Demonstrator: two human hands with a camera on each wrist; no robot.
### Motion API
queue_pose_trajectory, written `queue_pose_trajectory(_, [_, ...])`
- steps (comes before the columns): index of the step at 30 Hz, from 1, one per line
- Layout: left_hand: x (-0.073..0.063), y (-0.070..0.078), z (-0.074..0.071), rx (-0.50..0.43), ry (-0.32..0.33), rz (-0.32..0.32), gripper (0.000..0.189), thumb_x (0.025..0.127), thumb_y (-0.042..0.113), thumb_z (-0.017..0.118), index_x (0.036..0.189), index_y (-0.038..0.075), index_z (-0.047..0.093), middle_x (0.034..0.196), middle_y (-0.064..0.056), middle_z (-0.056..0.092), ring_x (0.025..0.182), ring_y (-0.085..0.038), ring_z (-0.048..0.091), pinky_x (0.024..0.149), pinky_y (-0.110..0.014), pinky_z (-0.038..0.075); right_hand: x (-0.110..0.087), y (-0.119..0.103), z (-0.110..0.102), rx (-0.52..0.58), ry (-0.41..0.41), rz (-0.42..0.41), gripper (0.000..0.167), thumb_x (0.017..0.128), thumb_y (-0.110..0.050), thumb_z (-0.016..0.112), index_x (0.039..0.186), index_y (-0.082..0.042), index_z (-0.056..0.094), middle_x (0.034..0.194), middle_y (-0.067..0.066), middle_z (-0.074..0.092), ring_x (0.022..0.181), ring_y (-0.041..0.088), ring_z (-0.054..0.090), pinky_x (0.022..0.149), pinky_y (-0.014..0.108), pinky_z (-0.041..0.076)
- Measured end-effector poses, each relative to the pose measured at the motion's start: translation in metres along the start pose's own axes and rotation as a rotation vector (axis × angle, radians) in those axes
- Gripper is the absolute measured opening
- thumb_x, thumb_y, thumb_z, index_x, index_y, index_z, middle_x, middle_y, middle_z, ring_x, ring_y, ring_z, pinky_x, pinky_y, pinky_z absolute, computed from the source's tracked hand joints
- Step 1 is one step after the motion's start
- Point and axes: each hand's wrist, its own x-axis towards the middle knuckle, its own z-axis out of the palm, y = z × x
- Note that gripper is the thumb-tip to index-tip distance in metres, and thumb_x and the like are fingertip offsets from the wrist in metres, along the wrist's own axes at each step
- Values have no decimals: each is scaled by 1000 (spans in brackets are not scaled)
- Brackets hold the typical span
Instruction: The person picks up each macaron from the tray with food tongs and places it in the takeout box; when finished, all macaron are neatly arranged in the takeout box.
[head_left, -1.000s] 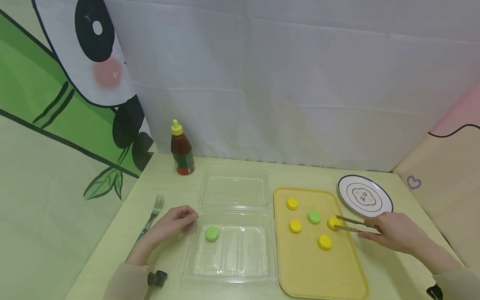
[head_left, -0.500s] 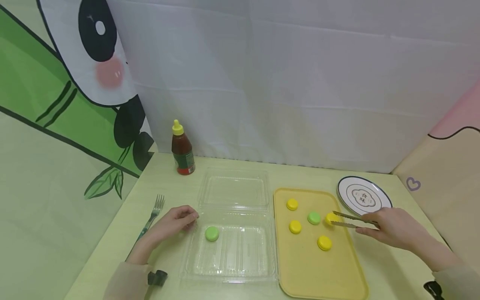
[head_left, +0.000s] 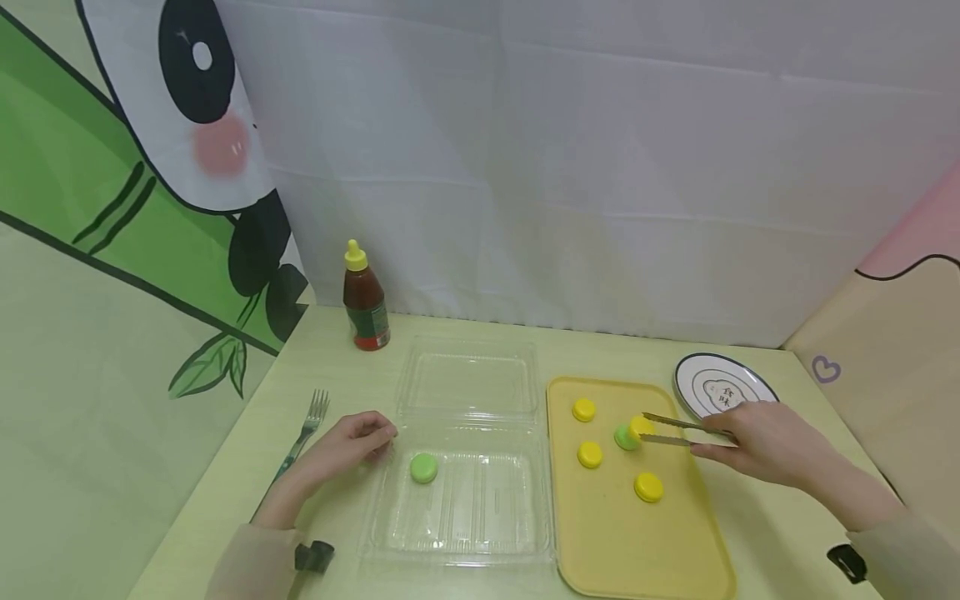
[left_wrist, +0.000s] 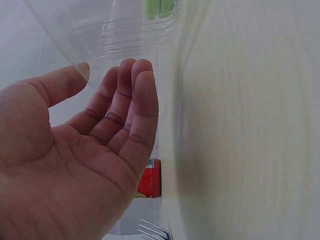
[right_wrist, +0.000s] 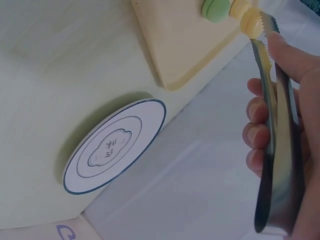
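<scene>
My right hand (head_left: 772, 446) grips metal tongs (right_wrist: 280, 150), whose tips pinch a yellow macaron (head_left: 640, 428) above the tray, partly covering a green macaron (head_left: 622, 437). On the yellow tray (head_left: 630, 550) lie three more yellow macarons, one of them (head_left: 648, 487) nearer the front. My left hand (head_left: 352, 446) is at the left edge of a clear plastic container (head_left: 495, 533), fingers loosely bent. In the left wrist view a gap shows between thumb and fingers, with the thumb tip at the container's corner. Another green macaron (head_left: 423, 468) sits inside the container.
Left of the container lies a fork (head_left: 309, 425), partly behind the left arm. A sauce bottle (head_left: 365, 300) stands at the back left. A white plate (head_left: 701, 383) is behind the right hand. The container's lid (head_left: 468, 379) lies folded back.
The right hand has moved left with the tongs, carrying the yellow macaron from the tray's right side to beside the green one. The left hand has stayed still.
</scene>
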Motion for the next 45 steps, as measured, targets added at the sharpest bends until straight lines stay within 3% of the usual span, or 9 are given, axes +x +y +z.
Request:
queue_pose_trajectory(4, [0,-1,0,-3,-1,1,28,103,22,57,107,-5,62,89,-12,62,82,-23,56,71,-32,48,9,-8,-4,2,27,-40,36,81,-42,81,69,-33,49,57,-22,25,52,-4,26,50,22,27])
queue_pose_trajectory(9, [0,-2,0,0,-2,-2,28,103,22,57,107,-5,62,89,-11,62,82,-23,55,71,-32,47,19,-17,-9,18,-5,-38,21,83,-42,79,78,-27,66,59,-25,43,52,-6,34,50,22,34])
queue_pose_trajectory(12, [0,-2,0,-2,-3,-4,27,103,22,57,107,-4,62,89,-11,62,82,-22,55,71,-32,47,24,-21,-11,24,-23,-41,21,84,-42,79,85,-22,72,63,-23,51,53,-7,38,51,23,38])
queue_pose_trajectory(21, [0,-1,1,-2,0,-11,28,103,23,56,108,-4,62,89,-12,62,82,-23,55,71,-32,47,38,-35,-12,13,58,-152,38,81,-39,81,69,-29,47,59,-22,21,52,-5,22,50,20,23])
queue_pose_trajectory(25, [0,-1,1,-7,-2,-10,28,104,23,56,108,-4,62,89,-12,61,83,-24,55,71,-32,47,43,-42,-13,8,51,-167,39,83,-42,80,70,-29,45,60,-21,19,52,-5,21,49,20,21])
queue_pose_trajectory(31, [0,-1,1,-5,-5,-6,28,103,23,57,107,-5,61,89,-12,61,83,-23,55,71,-32,47,52,-52,-13,31,24,-188,31,85,-42,78,74,-27,54,59,-22,29,52,-5,27,47,20,24])
queue_pose_trajectory(36, [0,0,1,9,-1,-14,29,103,24,57,107,-5,62,89,-12,62,83,-23,56,72,-32,48,59,-58,-9,44,8,-214,38,87,-43,76,70,-26,46,59,-19,22,51,-5,23,48,19,21])
queue_pose_trajectory(41, [1,1,2,13,7,-45,31,103,26,56,109,-4,62,89,-10,63,83,-22,57,73,-33,49,66,-66,-7,79,23,-245,38,91,-50,69,70,-26,48,59,-20,26,51,-7,24,46,17,22])
queue_pose_trajectory(45, [0,1,2,6,7,-47,31,103,26,57,109,-4,62,90,-10,63,84,-22,58,74,-33,49,71,-74,-7,73,36,-260,38,89,-49,72,70,-25,49,58,-19,26,51,-6,23,45,16,22])
